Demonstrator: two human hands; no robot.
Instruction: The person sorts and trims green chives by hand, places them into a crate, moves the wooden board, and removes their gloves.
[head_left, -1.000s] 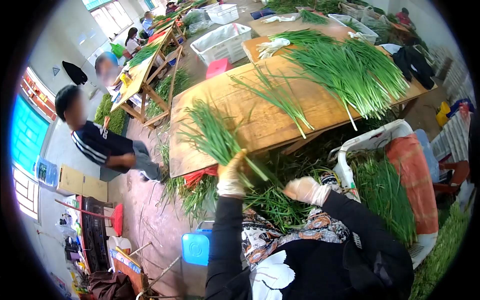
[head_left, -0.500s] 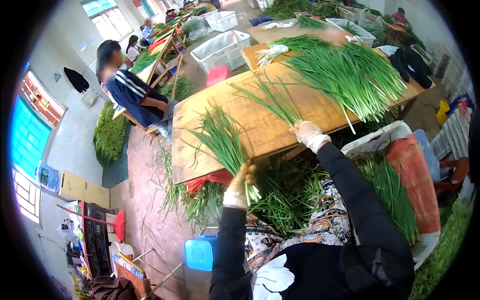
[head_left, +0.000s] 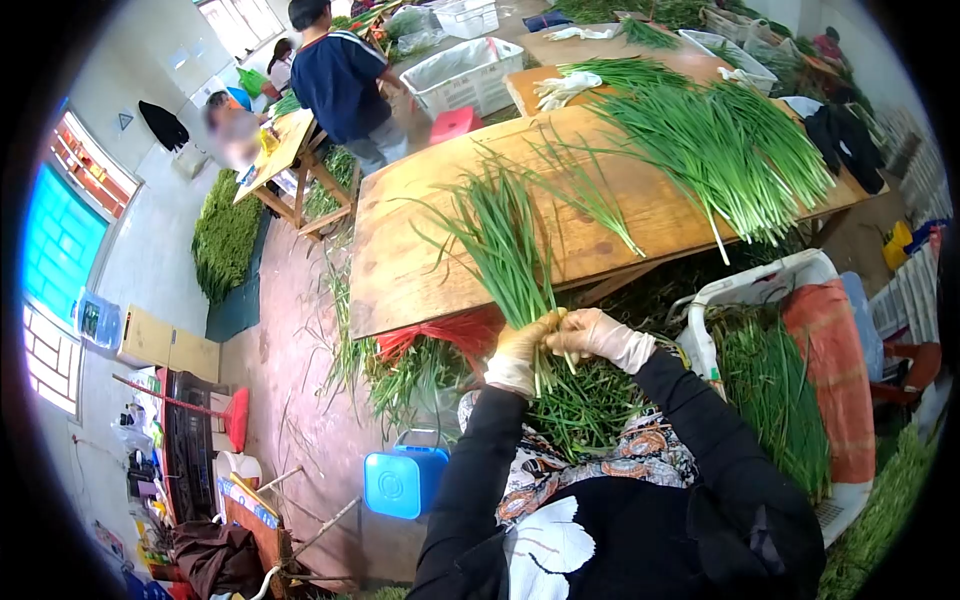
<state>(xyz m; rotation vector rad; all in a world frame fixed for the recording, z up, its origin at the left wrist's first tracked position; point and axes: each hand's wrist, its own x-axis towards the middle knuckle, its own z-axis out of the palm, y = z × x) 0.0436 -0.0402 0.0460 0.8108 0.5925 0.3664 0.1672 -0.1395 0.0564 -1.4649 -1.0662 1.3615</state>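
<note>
A bunch of long green stalks (head_left: 500,245) is gripped near its pale lower ends by my gloved left hand (head_left: 522,350), its leafy tops spread over the wooden table (head_left: 400,285). My gloved right hand (head_left: 597,337) touches the left one at the stalks' lower part; its fingers are pressed together around stalk ends. A few loose stalks (head_left: 595,200) lie on the table beyond my hands. Farther right rests a large pile of green stalks (head_left: 720,150). Cut greens (head_left: 585,410) lie below my hands, over my lap.
At right stands a white crate (head_left: 700,345) with stalks and a red cloth (head_left: 830,350). A blue container (head_left: 400,483) is on the floor. Red bags (head_left: 450,330) hang under the table edge. A person (head_left: 345,85) stands beyond the table's left end.
My right hand has reached to the loose stalks on the table and come back to my left hand. The bunch has moved right. The standing person has walked away toward the back.
</note>
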